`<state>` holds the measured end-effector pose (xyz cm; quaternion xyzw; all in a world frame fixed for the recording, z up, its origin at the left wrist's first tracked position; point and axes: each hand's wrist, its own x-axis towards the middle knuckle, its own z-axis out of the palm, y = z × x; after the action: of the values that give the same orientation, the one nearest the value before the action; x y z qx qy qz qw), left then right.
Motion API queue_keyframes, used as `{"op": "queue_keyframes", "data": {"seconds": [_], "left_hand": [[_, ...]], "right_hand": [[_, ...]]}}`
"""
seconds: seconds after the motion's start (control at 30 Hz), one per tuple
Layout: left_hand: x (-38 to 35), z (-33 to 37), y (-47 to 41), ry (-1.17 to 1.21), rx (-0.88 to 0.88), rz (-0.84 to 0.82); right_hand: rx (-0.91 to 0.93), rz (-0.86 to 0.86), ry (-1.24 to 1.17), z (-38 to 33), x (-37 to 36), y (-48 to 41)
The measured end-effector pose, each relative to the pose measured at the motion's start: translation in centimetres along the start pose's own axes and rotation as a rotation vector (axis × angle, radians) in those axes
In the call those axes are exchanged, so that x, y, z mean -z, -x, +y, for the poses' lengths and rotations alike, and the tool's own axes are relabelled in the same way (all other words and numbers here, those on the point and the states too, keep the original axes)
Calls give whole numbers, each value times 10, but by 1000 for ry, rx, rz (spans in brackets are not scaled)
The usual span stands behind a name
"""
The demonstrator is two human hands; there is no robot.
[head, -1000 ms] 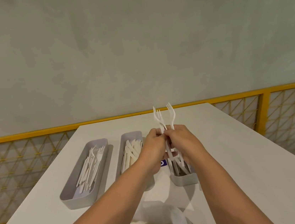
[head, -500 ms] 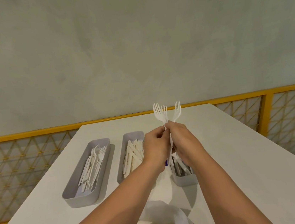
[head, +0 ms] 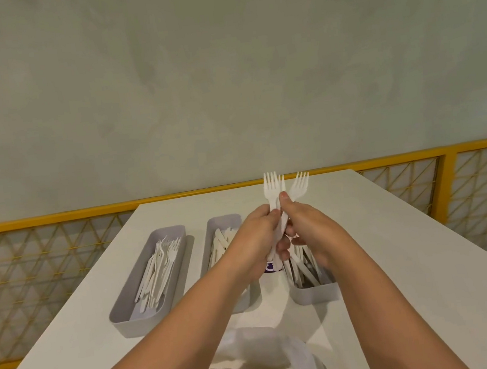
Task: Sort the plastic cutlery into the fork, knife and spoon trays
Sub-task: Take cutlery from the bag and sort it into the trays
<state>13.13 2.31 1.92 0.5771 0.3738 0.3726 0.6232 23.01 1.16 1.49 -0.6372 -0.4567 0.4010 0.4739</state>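
Fork tray (head: 178,238), grey, long, far left on white worktop (head: 415,270): white forks inside, tines away from camera. Knife tray (head: 222,222) just right, part hidden by left arm. Left hand (head: 258,237) and right hand (head: 309,228) meet above trays, both clenched on bunch of white forks (head: 275,188), tines up, fanned. Spoon tray (head: 314,293) under right hand, contents mostly hidden. Plastic bag (head: 273,361) at near edge. Yellow railing (head: 451,186) behind.

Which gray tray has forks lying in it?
The leftmost tray: pronged forks lie inside. The middle tray holds flat, prongless pieces, and hands partly hide the right tray.
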Motion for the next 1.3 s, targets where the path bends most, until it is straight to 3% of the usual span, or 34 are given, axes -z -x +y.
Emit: {"op": "queue_keyframes", "data": {"seconds": [0.17, 0.3, 0.4, 0.53, 0.6, 0.73, 1.07, 1.17, 1.3], "left_hand": [[13, 0, 4, 26, 107, -155], [29, 2, 10, -29, 96, -220], [49, 3, 5, -79, 42, -50], [102, -14, -14, -641, 7, 393], [130, -24, -19, -807, 37, 563], [166, -35, -15, -1066, 70, 727], [173, -53, -16, -1577, 292, 580], [171, -53, -14, -1566, 336, 535], [171, -47, -11, -1457, 227, 579]], "right_hand": [[15, -78, -72, -3, 3, 8], [9, -131, -24, -7, -2, 14], [-4, -157, 22, -9, -5, 18], [0, -175, 51, -10, -6, 19], [9, -188, 61, -11, -7, 19], [13, -198, 75, -12, -11, 20], [-11, -211, 125, -8, -20, 18], [-7, -227, 127, -7, -21, 16], [29, -255, 154, -6, -22, 18]]}}
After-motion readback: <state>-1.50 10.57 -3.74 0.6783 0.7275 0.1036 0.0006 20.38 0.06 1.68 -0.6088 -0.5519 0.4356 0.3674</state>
